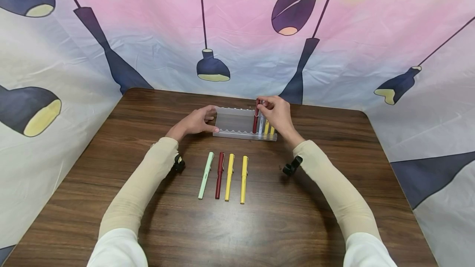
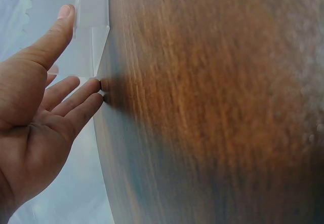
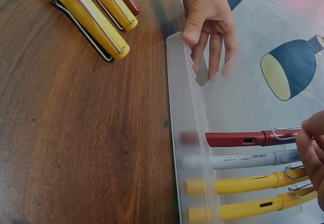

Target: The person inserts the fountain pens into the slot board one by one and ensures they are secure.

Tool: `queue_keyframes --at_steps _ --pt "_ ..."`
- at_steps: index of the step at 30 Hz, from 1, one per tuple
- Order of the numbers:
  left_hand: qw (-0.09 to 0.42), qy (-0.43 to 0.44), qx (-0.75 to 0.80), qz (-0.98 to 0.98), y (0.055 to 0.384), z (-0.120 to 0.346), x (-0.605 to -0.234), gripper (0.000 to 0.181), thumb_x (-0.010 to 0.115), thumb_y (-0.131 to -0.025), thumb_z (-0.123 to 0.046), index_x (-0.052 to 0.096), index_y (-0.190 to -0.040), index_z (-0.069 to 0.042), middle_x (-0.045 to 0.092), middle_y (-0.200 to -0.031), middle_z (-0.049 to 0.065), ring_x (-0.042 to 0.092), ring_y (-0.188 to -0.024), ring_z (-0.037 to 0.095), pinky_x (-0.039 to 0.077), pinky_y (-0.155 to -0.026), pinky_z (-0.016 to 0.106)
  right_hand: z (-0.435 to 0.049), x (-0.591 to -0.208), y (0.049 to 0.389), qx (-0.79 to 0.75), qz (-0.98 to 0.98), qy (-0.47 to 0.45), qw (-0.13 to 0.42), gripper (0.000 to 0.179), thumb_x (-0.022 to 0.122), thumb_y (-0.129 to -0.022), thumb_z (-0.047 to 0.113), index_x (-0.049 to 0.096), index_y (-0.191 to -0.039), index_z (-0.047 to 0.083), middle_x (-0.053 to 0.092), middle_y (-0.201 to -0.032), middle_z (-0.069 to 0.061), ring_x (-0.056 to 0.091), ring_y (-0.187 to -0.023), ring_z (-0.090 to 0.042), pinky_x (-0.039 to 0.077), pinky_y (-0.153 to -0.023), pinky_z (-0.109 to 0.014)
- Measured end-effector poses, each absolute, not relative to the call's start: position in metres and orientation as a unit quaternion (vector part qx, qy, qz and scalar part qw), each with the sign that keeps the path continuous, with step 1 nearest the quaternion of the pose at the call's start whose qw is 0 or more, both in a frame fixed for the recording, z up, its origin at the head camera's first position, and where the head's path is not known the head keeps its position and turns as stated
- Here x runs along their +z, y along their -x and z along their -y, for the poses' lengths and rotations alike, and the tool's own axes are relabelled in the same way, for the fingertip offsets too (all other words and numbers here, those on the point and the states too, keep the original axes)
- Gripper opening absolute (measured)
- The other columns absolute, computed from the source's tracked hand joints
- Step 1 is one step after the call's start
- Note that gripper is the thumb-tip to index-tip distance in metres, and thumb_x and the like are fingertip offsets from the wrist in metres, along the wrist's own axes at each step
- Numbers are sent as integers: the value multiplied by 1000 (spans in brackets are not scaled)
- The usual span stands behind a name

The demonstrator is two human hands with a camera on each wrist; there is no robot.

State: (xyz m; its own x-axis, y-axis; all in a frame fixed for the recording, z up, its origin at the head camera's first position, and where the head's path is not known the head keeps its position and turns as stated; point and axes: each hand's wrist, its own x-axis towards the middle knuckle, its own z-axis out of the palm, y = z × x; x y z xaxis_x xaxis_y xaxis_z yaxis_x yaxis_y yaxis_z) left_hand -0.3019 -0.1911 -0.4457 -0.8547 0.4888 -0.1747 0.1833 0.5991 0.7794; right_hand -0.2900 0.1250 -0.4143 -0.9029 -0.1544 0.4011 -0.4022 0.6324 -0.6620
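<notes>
A clear pen tray [image 1: 234, 119] with notched edges stands toward the back of the table. My right hand [image 1: 278, 112] pinches a dark red pen [image 1: 255, 122] by its clip end; the pen's other end lies in the tray's front. Beside that pen, a silvery pen [image 3: 243, 160] and two yellow pens [image 3: 248, 209] sit side by side in the tray, partly behind my right hand in the head view. At the tray's left end is my left hand [image 1: 196, 121], thumb at the front corner and fingers extended along the side, as the left wrist view [image 2: 45, 97] also shows.
In front of the tray lie a mint green pen [image 1: 205, 175], another dark red pen [image 1: 219, 175] and two more yellow pens [image 1: 243, 179], roughly parallel. The wooden table [image 1: 167, 230] meets a printed cloth backdrop [image 1: 167, 52] behind and at both sides.
</notes>
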Motion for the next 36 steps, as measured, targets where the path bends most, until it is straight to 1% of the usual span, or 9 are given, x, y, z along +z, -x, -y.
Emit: queue_keyframes --at_steps 4,7,13,18,26,33,36 --pt "189 -192 400 -876 302 191 -446 90 81 -90 -25 27 -160 -7 28 -166 18 39 -147 37 36 -119 53 -127 -415 288 418 881 -159 154 27 74 -96 16 77 -122 13 68 -96 -8 69 -84 -22 55 -69 -35" --pt "188 -190 396 -878 302 191 -446 91 81 -90 -26 27 -160 -7 28 -166 18 39 -147 37 36 -118 53 -130 -415 285 435 873 -160 154 26 74 -96 17 77 -122 12 68 -95 -8 68 -83 -21 54 -69 -34" --pt "187 -187 394 -880 301 190 -445 92 82 -89 -26 27 -160 -7 29 -166 17 40 -147 36 38 -118 54 -135 -415 276 453 864 -158 154 27 73 -98 24 76 -123 14 71 -94 -4 67 -75 -18 49 -61 -29" --pt "187 -185 393 -881 300 190 -443 92 82 -89 -25 27 -160 -8 29 -166 16 40 -147 36 38 -117 53 -136 -413 264 468 857 -160 145 30 74 -96 27 76 -122 13 73 -94 -4 68 -75 -18 49 -59 -28" --pt "191 -186 397 -878 301 189 -443 90 81 -91 -24 27 -160 -6 28 -166 18 39 -147 37 37 -118 53 -136 -416 242 470 858 -165 129 31 76 -95 29 77 -121 12 74 -93 -3 70 -77 -16 54 -64 -28" --pt "190 -187 397 -878 301 190 -444 91 81 -91 -24 26 -161 -7 27 -166 17 38 -148 37 37 -118 54 -133 -425 221 467 858 -183 112 32 78 -93 27 77 -118 8 75 -92 -3 72 -80 -17 60 -71 -34" --pt "190 -187 395 -879 302 190 -444 91 81 -90 -26 26 -161 -7 28 -166 17 38 -148 37 37 -118 54 -132 -430 213 465 858 -192 103 31 79 -92 25 77 -117 6 75 -91 -3 72 -80 -17 62 -72 -35"
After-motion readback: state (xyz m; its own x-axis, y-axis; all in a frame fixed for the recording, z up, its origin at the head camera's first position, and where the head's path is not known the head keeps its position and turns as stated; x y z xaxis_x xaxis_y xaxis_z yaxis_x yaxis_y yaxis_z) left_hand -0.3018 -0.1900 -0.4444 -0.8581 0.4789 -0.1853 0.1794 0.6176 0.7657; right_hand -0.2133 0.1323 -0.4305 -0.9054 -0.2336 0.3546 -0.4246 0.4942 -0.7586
